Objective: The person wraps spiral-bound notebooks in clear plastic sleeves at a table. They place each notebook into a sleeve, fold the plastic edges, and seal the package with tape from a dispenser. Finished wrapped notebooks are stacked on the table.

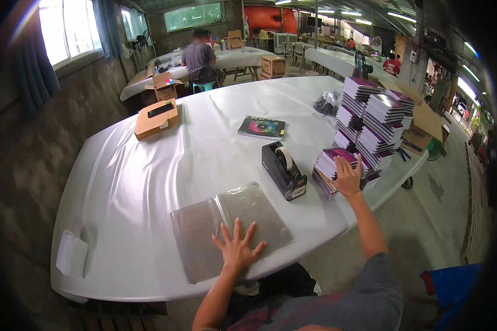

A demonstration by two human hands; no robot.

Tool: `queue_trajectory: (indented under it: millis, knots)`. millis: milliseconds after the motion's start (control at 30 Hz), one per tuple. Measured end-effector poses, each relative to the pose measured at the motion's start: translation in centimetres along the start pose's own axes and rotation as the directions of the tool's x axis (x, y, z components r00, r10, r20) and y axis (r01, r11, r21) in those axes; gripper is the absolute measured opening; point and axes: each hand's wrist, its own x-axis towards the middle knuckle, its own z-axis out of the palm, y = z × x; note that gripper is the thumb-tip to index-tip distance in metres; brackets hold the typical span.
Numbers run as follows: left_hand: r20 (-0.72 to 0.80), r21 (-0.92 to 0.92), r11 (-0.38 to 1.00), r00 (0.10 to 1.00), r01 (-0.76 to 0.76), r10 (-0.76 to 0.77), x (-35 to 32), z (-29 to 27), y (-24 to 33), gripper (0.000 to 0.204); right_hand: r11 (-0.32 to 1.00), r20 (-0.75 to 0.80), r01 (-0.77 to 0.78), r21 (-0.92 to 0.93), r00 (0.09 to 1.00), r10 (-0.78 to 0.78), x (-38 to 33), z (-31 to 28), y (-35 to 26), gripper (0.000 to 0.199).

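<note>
Pressed flat, fingers spread, the left hand (236, 246) is kept on clear plastic sleeves (229, 229) at the bench's (149, 182) near edge; the right hand (348, 177), open, is laid on a purple booklet stack (332, 168) further right.

The person wears a grey short-sleeved shirt; its sleeve (378, 276) covers the right upper arm. Both forearms are bare, and the left hand (236, 248) and right hand (348, 179) wear no gloves.

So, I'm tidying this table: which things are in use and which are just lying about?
In use: clear plastic sleeves under left hand; low book stack under right hand.

Lying about: tape dispenser; single book; cardboard box; black bag.
</note>
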Motion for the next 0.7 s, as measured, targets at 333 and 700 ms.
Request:
queue_trajectory:
  millis: [333,700]
  knots:
    - [0.072,-0.095,0.995,0.997,0.019,-0.012,0.3,-1.1,0.1,0.090,0.986,-0.064,0.013,0.163,0.998,-0.003,4.7,-10.2,1.3,0.067]
    - [-0.448,-0.844,0.242,0.877,-0.479,0.172,-1.2,-8.7,-3.1,0.112,0.231,0.122,-0.071,0.970,0.969,-0.217,8.8,-16.8,-15.2,0.068]
